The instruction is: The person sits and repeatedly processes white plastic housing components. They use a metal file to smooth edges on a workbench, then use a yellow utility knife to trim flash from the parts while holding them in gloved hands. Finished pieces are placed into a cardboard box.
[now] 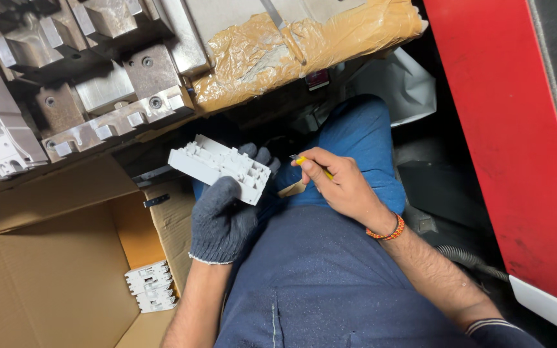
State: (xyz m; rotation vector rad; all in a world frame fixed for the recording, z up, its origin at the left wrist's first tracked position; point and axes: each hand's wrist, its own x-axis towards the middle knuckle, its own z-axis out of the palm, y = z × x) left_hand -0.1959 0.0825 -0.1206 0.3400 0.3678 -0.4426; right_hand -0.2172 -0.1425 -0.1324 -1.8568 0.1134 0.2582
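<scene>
- Left hand (pixel 222 216), in a knitted grey glove, has its grip wrapped round a white moulding (pixel 220 167) at frame centre, held over the lap.
- Right hand (pixel 340 183), bare, pinches a thin yellow-handled tool (pixel 311 165), tip just beside the moulding's edge.
- Risk, as I judge it: the tip could skid off hard, smooth plastic toward the glove (knit gives little guard).
- The moulding is ribbed and boxy, with square pockets; more lie in the cardboard box (pixel 53 283), lower left.

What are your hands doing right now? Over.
Left hand, gloved, grips white plastic moulded part. Right hand, bare, holds yellow-handled blade beside it. Nothing between them.
</scene>
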